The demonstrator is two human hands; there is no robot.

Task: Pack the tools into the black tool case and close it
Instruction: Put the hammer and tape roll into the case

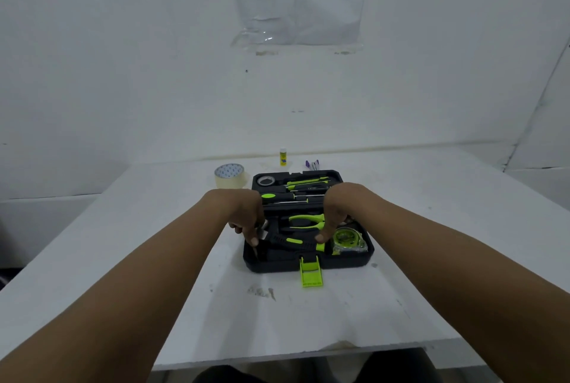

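Observation:
The black tool case [342,264] lies open on the white table, its lid part flat at the far side. A hammer [293,242] with a black and green handle lies across the near half. My left hand [246,216] grips the hammer's metal head at the case's left end. My right hand [336,209] holds the handle's other end, thumb pressed down on it. Green pliers [305,220] sit just behind the hammer, and a green tape measure [345,239] fills the right corner. Screwdrivers [277,196] lie in the far half.
A green latch [311,273] hangs open over the case's front edge. A roll of clear tape [229,175], a yellow glue stick [283,157] and some pens [313,164] stand behind the case. A white wall rises behind the table [154,259].

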